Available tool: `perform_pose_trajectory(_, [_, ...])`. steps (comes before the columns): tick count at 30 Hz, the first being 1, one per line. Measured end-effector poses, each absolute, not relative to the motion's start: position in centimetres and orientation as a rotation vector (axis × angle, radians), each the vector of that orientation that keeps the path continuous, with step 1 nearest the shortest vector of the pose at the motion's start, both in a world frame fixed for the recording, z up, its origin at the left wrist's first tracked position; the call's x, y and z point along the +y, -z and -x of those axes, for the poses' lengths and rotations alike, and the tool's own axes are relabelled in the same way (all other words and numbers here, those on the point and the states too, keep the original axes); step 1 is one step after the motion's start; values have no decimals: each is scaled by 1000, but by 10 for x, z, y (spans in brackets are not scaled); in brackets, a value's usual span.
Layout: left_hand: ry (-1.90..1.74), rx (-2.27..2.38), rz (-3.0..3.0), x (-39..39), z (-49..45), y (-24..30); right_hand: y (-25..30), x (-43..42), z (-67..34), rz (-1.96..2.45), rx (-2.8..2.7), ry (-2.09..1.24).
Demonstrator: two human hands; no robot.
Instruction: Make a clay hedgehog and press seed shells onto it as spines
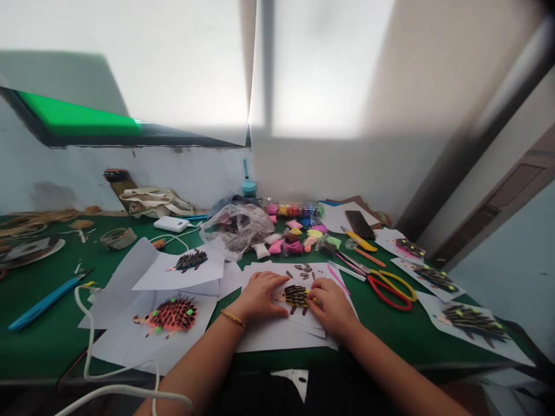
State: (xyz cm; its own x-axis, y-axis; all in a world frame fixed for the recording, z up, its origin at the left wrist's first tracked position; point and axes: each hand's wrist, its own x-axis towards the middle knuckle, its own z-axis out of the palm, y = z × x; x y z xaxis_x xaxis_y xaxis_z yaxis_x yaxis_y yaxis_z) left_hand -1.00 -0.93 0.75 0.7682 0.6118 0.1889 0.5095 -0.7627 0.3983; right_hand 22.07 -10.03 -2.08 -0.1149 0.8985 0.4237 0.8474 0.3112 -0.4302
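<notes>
A small clay hedgehog point(296, 295) with dark seed spines lies on a stack of white paper point(277, 335) on the green table point(52, 335). My left hand point(259, 296) rests flat on the paper, fingers stretched out and touching the hedgehog's left side. My right hand point(332, 306) sits at its right side, fingers curled and pinched at the hedgehog's yellow edge. A few loose seeds point(303, 269) lie on the paper just beyond. What the right fingers hold, if anything, is too small to tell.
Left of my hands lie an orange hedgehog sheet point(167, 315) and another hedgehog sheet point(191, 261). Red and yellow scissors point(390, 284), clay lumps point(299, 237), a plastic bag point(236, 225) and a phone point(359, 224) lie behind. Several finished hedgehog sheets point(472, 320) line the right. A white cable point(87, 341) hangs at front left.
</notes>
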Motion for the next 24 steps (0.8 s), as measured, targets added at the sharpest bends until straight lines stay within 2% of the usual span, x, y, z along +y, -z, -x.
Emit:
perform_pose_trajectory(9, [-429,862,-2630,-10,10,-9,23,-101,-224,1526,-1863,-50])
perform_pose_trajectory(24, [-416,860,-2641,-10,11,-10,20,-106,-221,1570,-1817,-282])
